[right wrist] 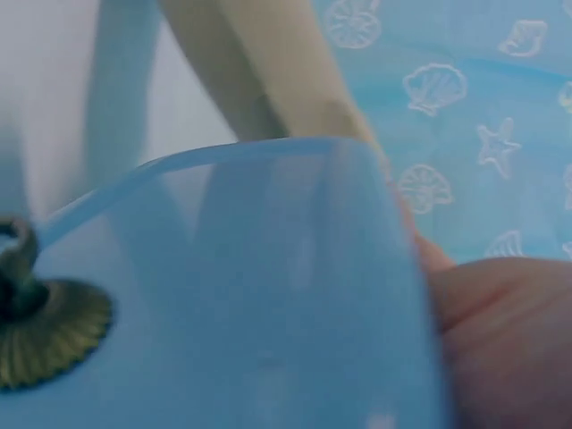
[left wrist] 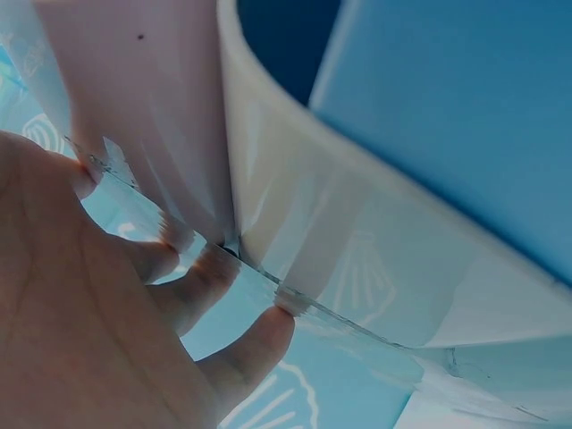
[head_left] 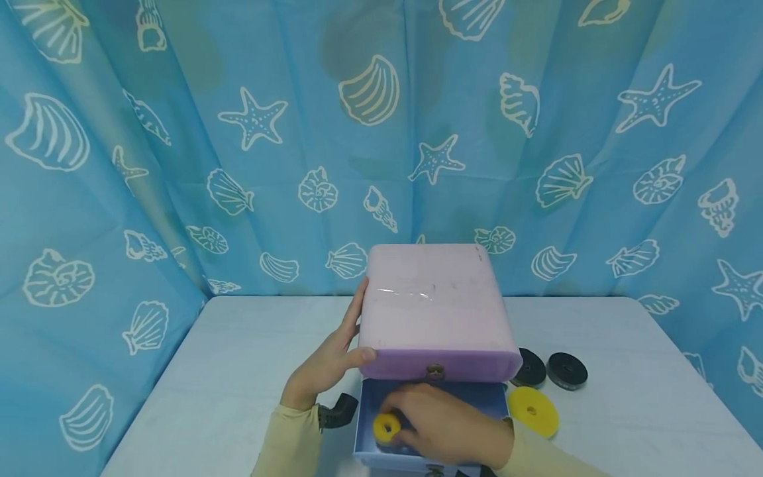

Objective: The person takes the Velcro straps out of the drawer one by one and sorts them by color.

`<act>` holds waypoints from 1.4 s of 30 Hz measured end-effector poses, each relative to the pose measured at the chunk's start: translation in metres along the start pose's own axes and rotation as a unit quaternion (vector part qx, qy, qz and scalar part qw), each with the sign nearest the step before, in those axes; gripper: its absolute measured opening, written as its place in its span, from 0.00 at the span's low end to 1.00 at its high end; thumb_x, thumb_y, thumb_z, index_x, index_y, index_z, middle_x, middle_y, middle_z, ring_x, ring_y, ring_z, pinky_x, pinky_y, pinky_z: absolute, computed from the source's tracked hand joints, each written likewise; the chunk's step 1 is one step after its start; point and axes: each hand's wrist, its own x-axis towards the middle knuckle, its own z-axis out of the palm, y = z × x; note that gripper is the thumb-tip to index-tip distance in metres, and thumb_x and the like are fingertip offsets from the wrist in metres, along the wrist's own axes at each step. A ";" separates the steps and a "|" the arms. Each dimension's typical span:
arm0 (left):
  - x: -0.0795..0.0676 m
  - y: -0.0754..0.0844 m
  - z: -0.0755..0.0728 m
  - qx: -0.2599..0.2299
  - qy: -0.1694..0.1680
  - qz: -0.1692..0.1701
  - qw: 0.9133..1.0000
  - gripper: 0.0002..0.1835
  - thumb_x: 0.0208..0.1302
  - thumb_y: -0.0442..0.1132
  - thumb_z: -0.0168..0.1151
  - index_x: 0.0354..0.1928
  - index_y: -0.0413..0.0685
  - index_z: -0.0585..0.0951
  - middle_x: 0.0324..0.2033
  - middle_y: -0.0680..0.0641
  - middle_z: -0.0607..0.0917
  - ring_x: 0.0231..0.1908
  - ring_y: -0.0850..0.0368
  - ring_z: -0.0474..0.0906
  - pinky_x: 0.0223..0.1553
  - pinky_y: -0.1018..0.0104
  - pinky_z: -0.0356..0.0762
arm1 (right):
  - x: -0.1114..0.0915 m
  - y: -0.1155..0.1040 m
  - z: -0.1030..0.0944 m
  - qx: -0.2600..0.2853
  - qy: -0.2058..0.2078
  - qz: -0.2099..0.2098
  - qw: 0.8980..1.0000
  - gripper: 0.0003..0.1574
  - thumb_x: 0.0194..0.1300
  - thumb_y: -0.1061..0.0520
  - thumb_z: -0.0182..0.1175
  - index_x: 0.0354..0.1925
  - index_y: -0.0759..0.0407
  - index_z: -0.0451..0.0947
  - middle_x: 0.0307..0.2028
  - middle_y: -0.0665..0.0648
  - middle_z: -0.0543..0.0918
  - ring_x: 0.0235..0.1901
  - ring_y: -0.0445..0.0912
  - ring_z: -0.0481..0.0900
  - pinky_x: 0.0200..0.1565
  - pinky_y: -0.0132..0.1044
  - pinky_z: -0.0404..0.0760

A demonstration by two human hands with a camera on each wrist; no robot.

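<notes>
A small drawer chest (head_left: 435,298), with a pale pink top and a lilac upper drawer front, stands on the table. Its blue lower drawer (head_left: 477,395) is pulled out toward me. My left hand (head_left: 324,364) steadies the chest's left side, fingers spread and thumb at the front corner; in the left wrist view the fingertips touch the side wall. Down inside the blue drawer, my right hand (head_left: 444,424) pinches a small yellow ring (head_left: 387,428) between thumb and fingers, near the left wall. In the right wrist view the drawer front (right wrist: 268,268) hides most of that hand.
Right of the chest lie two black discs (head_left: 567,371) and a larger flat yellow disc (head_left: 533,412) with a small centre hole. A brass shell-shaped knob (right wrist: 54,322) sticks out from the drawer front. A blue shell-patterned curtain (head_left: 381,152) hangs behind the white table (head_left: 238,371).
</notes>
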 end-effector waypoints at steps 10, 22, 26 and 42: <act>-0.001 0.000 -0.001 0.003 0.002 0.000 1.000 0.53 0.65 0.69 0.54 0.80 0.70 0.33 0.80 0.54 0.36 0.77 0.45 0.41 0.67 0.30 0.51 | -0.016 -0.001 -0.010 0.071 0.028 -0.007 0.997 0.22 0.65 0.49 0.69 0.56 0.49 0.81 0.49 0.39 0.83 0.44 0.34 0.77 0.53 0.39 0.80; 0.000 0.002 -0.001 0.003 0.002 0.001 1.000 0.54 0.65 0.70 0.55 0.80 0.70 0.33 0.80 0.55 0.36 0.77 0.47 0.41 0.68 0.32 0.51 | -0.035 0.000 -0.011 0.131 0.046 0.046 0.989 0.23 0.65 0.43 0.68 0.57 0.43 0.81 0.49 0.38 0.82 0.45 0.38 0.77 0.55 0.48 0.79; 0.000 0.003 0.000 0.004 0.002 0.001 1.000 0.54 0.64 0.70 0.54 0.80 0.69 0.33 0.80 0.54 0.36 0.77 0.47 0.40 0.68 0.33 0.51 | -0.040 0.003 -0.010 0.150 0.047 0.063 0.985 0.25 0.64 0.42 0.69 0.58 0.43 0.80 0.48 0.39 0.82 0.44 0.39 0.78 0.54 0.49 0.80; 0.001 0.001 0.000 0.007 0.008 -0.003 1.000 0.55 0.64 0.71 0.55 0.80 0.69 0.33 0.80 0.55 0.36 0.78 0.49 0.39 0.69 0.33 0.50 | -0.065 0.022 -0.009 0.150 0.083 0.090 0.981 0.33 0.62 0.38 0.68 0.62 0.45 0.77 0.53 0.43 0.80 0.47 0.45 0.79 0.55 0.58 0.77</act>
